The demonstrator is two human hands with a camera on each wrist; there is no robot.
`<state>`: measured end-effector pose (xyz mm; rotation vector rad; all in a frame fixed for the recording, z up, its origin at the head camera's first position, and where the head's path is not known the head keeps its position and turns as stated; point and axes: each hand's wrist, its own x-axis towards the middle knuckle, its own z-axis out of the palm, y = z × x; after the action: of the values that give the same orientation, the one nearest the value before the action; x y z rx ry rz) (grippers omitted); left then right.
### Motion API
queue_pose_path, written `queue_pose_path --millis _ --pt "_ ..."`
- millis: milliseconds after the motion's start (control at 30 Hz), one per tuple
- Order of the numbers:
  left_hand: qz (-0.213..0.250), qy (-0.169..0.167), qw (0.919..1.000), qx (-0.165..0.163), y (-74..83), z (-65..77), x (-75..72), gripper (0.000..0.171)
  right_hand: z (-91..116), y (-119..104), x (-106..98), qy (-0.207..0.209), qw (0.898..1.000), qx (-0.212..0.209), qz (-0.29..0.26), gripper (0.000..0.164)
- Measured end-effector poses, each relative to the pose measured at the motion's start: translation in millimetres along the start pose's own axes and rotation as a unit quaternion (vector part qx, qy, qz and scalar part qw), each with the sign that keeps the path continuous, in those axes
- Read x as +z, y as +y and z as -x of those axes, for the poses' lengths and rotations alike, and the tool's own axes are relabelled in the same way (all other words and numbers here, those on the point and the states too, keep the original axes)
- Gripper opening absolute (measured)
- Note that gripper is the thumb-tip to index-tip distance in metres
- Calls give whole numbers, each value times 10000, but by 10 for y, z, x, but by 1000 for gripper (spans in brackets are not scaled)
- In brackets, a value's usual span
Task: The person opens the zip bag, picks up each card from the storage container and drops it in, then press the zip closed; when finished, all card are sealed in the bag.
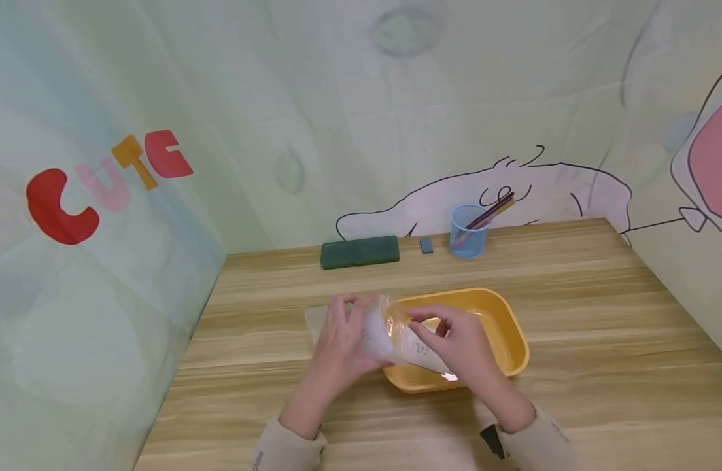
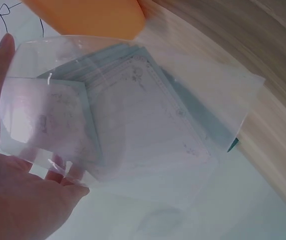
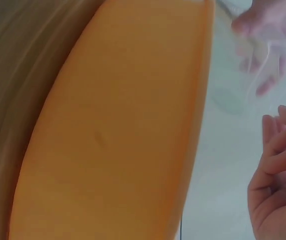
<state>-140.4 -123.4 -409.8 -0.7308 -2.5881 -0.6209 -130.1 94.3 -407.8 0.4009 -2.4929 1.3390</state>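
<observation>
Within the bag [image 2: 225,95], blurry papers [image 2: 143,117]

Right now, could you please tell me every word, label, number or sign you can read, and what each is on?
"CUTE": coloured letters on the backdrop.
Print on the cards in the clear bag: too faint to read.
Marks on the sleeves: too small to read.
</observation>
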Motion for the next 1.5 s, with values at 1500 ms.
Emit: queue_pose_path --millis 1500 --pt "-147 -203 9989 -400 -24 12 -51 107 13 691 -22 -1779 9543 1729 1666 45"
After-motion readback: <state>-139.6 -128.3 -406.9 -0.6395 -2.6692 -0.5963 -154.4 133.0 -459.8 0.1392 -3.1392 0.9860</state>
